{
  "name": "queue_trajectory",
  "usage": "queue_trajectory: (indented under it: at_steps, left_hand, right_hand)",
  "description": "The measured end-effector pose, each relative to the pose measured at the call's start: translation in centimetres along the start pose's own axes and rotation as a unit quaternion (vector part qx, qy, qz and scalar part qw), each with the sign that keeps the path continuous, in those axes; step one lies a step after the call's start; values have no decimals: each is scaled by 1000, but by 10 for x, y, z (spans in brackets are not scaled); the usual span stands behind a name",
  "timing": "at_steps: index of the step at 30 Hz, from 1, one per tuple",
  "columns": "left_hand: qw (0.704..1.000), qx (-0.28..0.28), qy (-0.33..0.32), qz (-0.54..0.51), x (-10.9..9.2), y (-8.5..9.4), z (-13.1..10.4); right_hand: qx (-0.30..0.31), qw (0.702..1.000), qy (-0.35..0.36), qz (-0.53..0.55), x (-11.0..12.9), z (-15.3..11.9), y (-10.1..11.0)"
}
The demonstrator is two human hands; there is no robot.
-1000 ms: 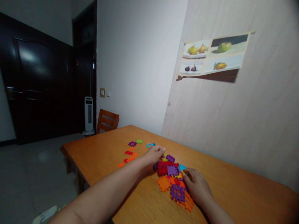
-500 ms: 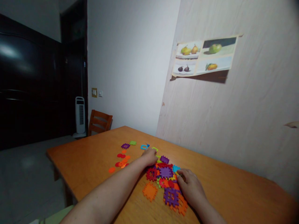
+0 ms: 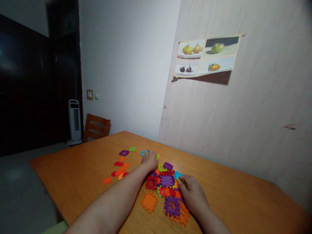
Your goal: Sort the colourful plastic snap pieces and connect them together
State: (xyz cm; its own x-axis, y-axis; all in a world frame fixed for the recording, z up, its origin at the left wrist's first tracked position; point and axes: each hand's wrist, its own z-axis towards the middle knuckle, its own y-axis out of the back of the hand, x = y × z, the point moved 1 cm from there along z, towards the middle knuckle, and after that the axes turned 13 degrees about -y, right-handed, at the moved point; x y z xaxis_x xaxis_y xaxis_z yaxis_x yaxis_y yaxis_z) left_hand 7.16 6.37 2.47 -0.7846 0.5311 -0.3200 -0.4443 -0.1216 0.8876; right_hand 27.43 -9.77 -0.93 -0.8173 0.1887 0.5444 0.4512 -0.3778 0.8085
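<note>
My left hand (image 3: 149, 161) reaches to the far side of a heap of plastic puzzle pieces, with its fingers bent downward. It partly covers a light blue frame piece (image 3: 143, 153); whether the fingertips grip anything is hidden. At the heap's right edge rests my right hand (image 3: 193, 192), loosely curved, thumb and fingers apart, beside a light blue piece (image 3: 178, 175). Between the hands lie a purple square piece (image 3: 167, 180), a red piece (image 3: 151, 182) and a yellow-green one (image 3: 162, 167). Nearer me are a purple window piece (image 3: 172, 206) and an orange square piece (image 3: 149, 201).
Left of my left forearm, several orange and red round pieces (image 3: 119, 171) lie scattered. Beyond them are a purple piece (image 3: 124, 152) and a green piece (image 3: 132, 149). The wooden table (image 3: 234, 195) runs along the wall, and a chair (image 3: 97, 126) stands at its far end.
The view has swung slightly right. My left hand has shifted a little left and away from me, now covering part of the blue frame piece. My right hand stays at the heap's edge.
</note>
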Motion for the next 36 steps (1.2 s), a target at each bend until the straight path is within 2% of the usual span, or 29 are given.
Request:
queue_trajectory:
  at_steps: [5, 12, 15, 19, 21, 22, 24, 26, 28, 31, 33, 36]
  left_hand:
    - [999, 21, 9, 29, 3, -2, -3]
    - [1000, 9, -10, 12, 6, -1, -1]
    - [994, 17, 2, -104, 7, 1, 0]
    - [942, 28, -9, -334, 6, 12, 4]
    - [920, -17, -10, -391, 9, 22, 8]
    - [918, -55, 3, -393, 12, 27, 10]
    - [929, -130, 43, -343, 21, 33, 12]
    - [941, -165, 76, -284, 30, 34, 11]
    - [967, -136, 90, -195, 37, 30, 8]
    - [993, -56, 91, -41, 42, 21, 1]
    - [996, -15, 84, 22, 41, 17, -4]
    - [995, 16, 79, 58, 40, 15, -8]
  right_hand:
    - [1, 1000, 0, -2, 0, 0, 0]
    - [-1, 1000, -1, 2, 0, -1, 1]
    - [2, 1000, 1, 3, -1, -2, 2]
    - [-4, 1000, 4, 4, -4, -1, 0]
    - [-4, 1000, 5, 4, -5, 0, -1]
    - [-3, 1000, 5, 3, -5, 0, -1]
    - [2, 1000, 5, 3, -5, 0, -1]
    - [7, 1000, 3, 4, -4, 0, 0]
    - [9, 1000, 0, 5, -3, -1, 1]
    - [8, 1000, -1, 8, -3, -1, 1]
    - [6, 1000, 0, 11, -4, 0, 1]
    - [8, 1000, -1, 10, -6, 0, -1]
